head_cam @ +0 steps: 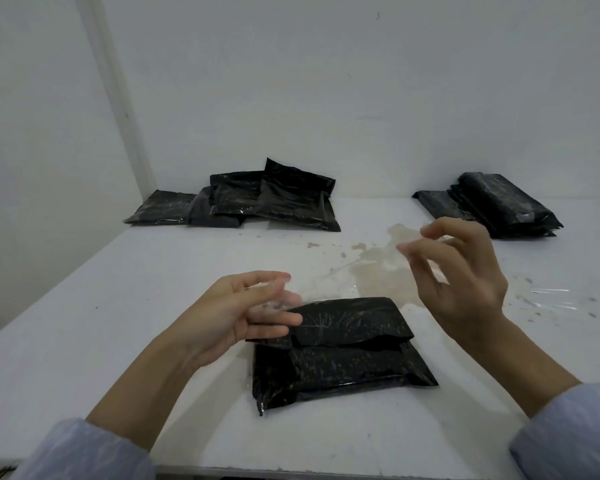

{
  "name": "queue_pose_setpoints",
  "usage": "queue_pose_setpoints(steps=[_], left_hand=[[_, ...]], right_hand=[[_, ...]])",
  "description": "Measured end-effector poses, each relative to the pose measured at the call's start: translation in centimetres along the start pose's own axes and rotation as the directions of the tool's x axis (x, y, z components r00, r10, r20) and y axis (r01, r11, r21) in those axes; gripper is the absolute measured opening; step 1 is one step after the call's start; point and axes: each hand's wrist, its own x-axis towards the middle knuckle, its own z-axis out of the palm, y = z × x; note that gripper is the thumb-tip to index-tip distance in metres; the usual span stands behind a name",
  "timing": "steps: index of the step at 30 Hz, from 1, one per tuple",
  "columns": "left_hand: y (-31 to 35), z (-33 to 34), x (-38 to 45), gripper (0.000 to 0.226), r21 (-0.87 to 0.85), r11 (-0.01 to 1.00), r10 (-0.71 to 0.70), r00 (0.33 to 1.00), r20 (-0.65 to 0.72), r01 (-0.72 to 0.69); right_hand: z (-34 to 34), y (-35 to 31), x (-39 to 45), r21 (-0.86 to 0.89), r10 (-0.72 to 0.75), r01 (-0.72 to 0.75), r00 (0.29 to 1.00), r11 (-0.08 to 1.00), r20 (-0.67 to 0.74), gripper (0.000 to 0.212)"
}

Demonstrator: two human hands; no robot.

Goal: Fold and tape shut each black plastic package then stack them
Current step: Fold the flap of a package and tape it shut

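Frankly, the clear tape [329, 275] was the hardest thing to make out — a faint transparent strip seemed to stretch between the two hands above the table [118, 306], visible mostly as glints near the left fingers and a pale film by the right ones. Whether it touched the package could not be told. Both sleeves were cut off by the lower edge of the view.

The black package [336, 355] lay flat on the table near the front edge, its top flap folded down toward the person. The left hand [246, 313] hovered at the package's upper left corner, its lower fingers just over the flap; the thumb and forefinger pinched the tape's end. The right hand [461, 275] was raised beyond the package's right side, well clear of it, fingers curled — apparently pinching the tape's other end.

A loose heap of packages [257, 202] sat far left against the wall; a neater stack [499, 206] sat far right.
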Motion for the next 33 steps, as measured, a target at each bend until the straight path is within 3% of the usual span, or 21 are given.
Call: queue_pose_setpoints(steps=[4, 6, 8, 9, 11, 13, 14, 15, 18, 21, 26, 30, 33], left_hand=[[-0.5, 0.2, 0.0, 0.045, 0.009, 1.0, -0.013, 1.0, 0.002, 0.013], [-0.6, 0.2, -0.2, 0.045, 0.046, 0.999, -0.008, 1.0, 0.027, 0.007], [-0.6, 0.3, -0.3, 0.044, 0.09, 0.996, 0.014, 0.999, 0.04, -0.017], [-0.5, 0.3, -0.3, 0.044, 0.107, 0.994, 0.028, 0.999, 0.036, -0.032], [-0.3, 0.1, -0.3, 0.044, 0.142, 0.988, 0.063, 0.998, 0.008, -0.064], [0.0, -0.3, -0.4, 0.045, 0.188, 0.978, 0.096, 0.995, -0.017, -0.091], [0.1, -0.5, -0.4, 0.044, 0.213, 0.972, 0.107, 0.994, -0.024, -0.1], [0.3, -0.7, -0.5, 0.044, 0.235, 0.966, 0.116, 0.993, -0.029, -0.106], [0.5, -1.2, -0.6, 0.041, 0.278, 0.954, 0.128, 0.991, -0.037, -0.113], [0.4, -1.5, -0.6, 0.038, 0.301, 0.949, 0.116, 0.992, -0.041, -0.098], [0.6, -2.2, -1.0, 0.088, 0.291, 0.953, 0.103, 0.993, -0.056, -0.083], [0.6, -2.7, -1.1, 0.093, 0.294, 0.952, 0.107, 0.993, -0.057, -0.086], [0.6, -2.6, -1.3, 0.092, 0.298, 0.95, 0.111, 0.993, -0.044, -0.093]], right_hand=[[0.2, -1.0, 0.0, 0.15, 0.317, -0.301, 0.944, 0.942, -0.094, 0.028], [0.0, -1.6, 0.2, 0.266, 0.508, -0.476, 0.859, 0.838, -0.06, 0.031], [-0.4, -2.0, 0.4, 0.331, 0.672, -0.652, 0.737, 0.682, 0.069, 0.028], [-0.7, -2.0, 0.7, 0.342, 0.749, -0.753, 0.639, 0.562, 0.177, 0.027], [-1.2, -1.9, 1.1, 0.311, 0.813, -0.925, 0.348, 0.216, 0.468, 0.026], [-1.8, -1.7, 1.2, 0.195, 0.677, -0.961, 0.011, -0.197, 0.736, 0.041], [-2.2, -1.6, 1.2, 0.126, 0.576, -0.933, -0.098, -0.337, 0.812, 0.053], [-2.6, -1.4, 1.1, 0.079, 0.493, -0.906, -0.151, -0.415, 0.857, 0.065], [-3.3, -1.3, 1.1, 0.071, 0.389, -0.885, -0.129, -0.46, 0.912, 0.072], [-3.5, -1.5, 1.3, 0.107, 0.423, -0.931, -0.055, -0.35, 0.905, 0.053], [-3.8, -1.6, 1.2, 0.128, 0.516, -0.98, 0.031, -0.153, 0.856, 0.031], [-3.8, -1.7, 1.0, 0.123, 0.551, -0.985, 0.037, -0.12, 0.834, 0.03], [-3.5, -2.1, 1.1, 0.095, 0.528, -0.984, 0.0, -0.153, 0.849, 0.035]])
